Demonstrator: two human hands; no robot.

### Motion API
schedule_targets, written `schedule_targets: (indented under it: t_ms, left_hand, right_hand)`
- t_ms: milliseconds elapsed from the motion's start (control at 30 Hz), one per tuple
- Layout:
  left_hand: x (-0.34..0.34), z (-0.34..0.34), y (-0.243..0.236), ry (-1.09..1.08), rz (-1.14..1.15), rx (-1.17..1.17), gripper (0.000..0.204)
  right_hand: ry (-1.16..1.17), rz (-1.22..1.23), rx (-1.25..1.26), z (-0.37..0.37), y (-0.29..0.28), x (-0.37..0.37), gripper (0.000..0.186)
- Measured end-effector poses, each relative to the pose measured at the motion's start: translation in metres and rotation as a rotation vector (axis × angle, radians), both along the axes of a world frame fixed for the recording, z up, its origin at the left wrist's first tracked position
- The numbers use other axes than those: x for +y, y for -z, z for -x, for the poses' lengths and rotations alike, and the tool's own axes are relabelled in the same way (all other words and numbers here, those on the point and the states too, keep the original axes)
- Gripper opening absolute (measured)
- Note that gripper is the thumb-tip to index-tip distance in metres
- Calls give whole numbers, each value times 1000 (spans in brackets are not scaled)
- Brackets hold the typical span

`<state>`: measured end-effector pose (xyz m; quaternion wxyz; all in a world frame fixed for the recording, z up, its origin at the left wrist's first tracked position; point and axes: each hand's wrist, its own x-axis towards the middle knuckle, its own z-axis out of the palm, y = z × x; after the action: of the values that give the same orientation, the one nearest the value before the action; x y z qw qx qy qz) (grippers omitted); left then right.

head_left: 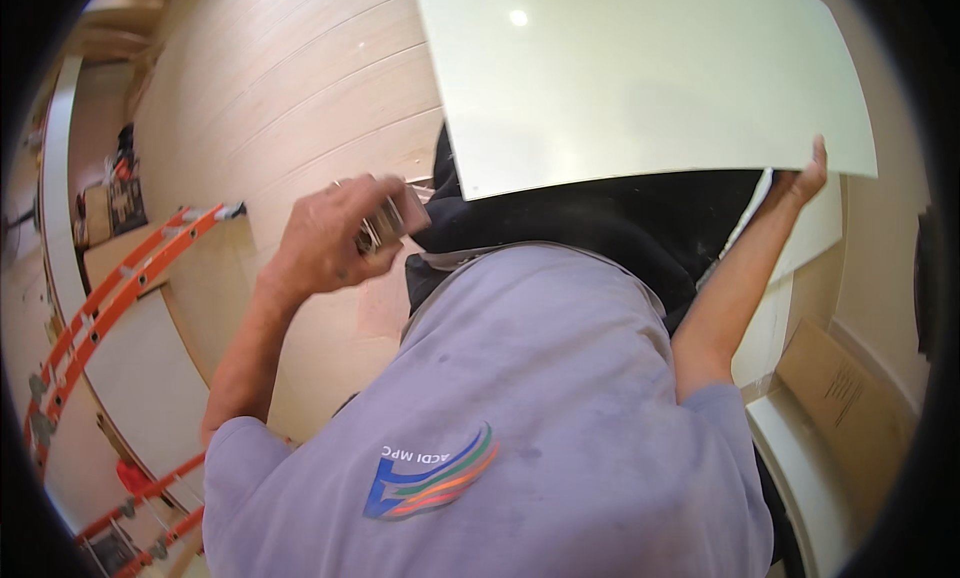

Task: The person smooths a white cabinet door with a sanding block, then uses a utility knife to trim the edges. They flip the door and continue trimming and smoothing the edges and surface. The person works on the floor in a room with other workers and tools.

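Note:
A large glossy white panel (650, 88) stretches over my lap and legs to the upper right. My right hand (805, 178) grips its near right corner area, with one finger up on the top face and the rest hidden beneath. Off the panel's left edge, my left hand (335, 233) is curled around a small boxy piece with shiny metal parts (395, 218). Motion blurs this piece, and my fingers cover part of it, so I cannot tell its exact kind.
Pale plank-like flooring (290, 68) lies at the upper left. An orange ladder (120, 278) stands on the left, with tools and boxes (110, 198) behind it. A brown cardboard box (845, 388) sits at the right, beside the wall.

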<state>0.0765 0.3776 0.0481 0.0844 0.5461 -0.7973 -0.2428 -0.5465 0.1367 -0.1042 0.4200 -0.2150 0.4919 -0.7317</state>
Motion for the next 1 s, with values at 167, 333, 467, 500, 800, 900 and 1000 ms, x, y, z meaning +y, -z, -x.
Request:
schedule_targets:
  t_ms: [167, 333, 467, 500, 800, 900, 1000]
  left_hand:
    - [3, -9, -17, -91, -356, 91, 107]
    - [-9, 18, -17, 43, -330, 46, 108]
    - [-14, 18, -17, 89, -272, -86, 100]
    - [-16, 20, -24, 104, -280, -148, 99]
    - [-10, 24, -41, 180, -200, -274, 93]
    - [-4, 16, -38, 157, -194, -168, 91]
    - [-1, 6, -31, 42, -183, -28, 89]
  right_hand:
    - [-77, -19, 34, -22, -16, 4, 50]
    - [-86, -22, 64, -37, -27, 8, 51]
    - [-79, -53, 79, -34, -28, 7, 52]
    - [-66, -51, 96, -36, -27, 7, 52]
    - [-60, -69, 57, -35, -29, 9, 51]
    - [-64, -48, 63, -31, -25, 7, 50]
    - [-25, -52, 75, -38, -29, 10, 49]
